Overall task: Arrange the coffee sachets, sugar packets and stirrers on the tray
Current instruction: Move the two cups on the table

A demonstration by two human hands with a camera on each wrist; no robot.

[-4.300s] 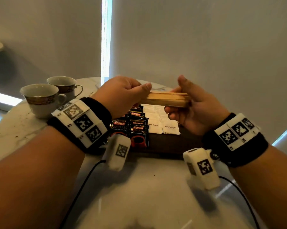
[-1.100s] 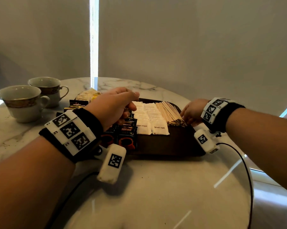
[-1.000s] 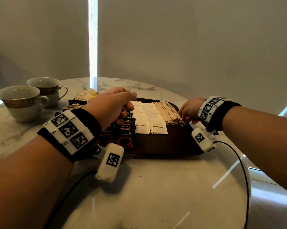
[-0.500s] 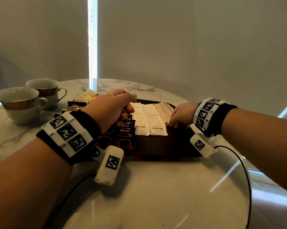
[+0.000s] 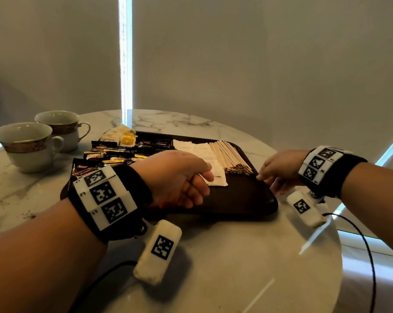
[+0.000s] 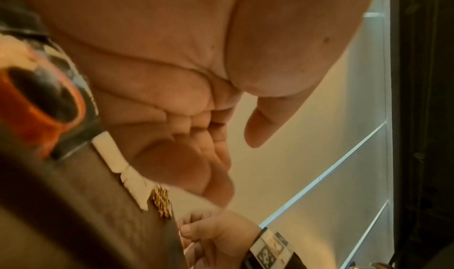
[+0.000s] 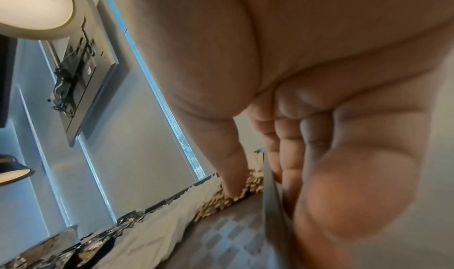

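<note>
Both forearms are bare. Just behind the left hand [image 5: 175, 177] sits a black wristband [image 5: 132, 195] carrying a white plate with three square black-and-white markers. A white capsule-shaped camera unit [image 5: 158, 251] with one marker hangs under that wrist, trailing a black cable. The right hand [image 5: 279, 170] has the same band, plate, unit and cable.
</note>
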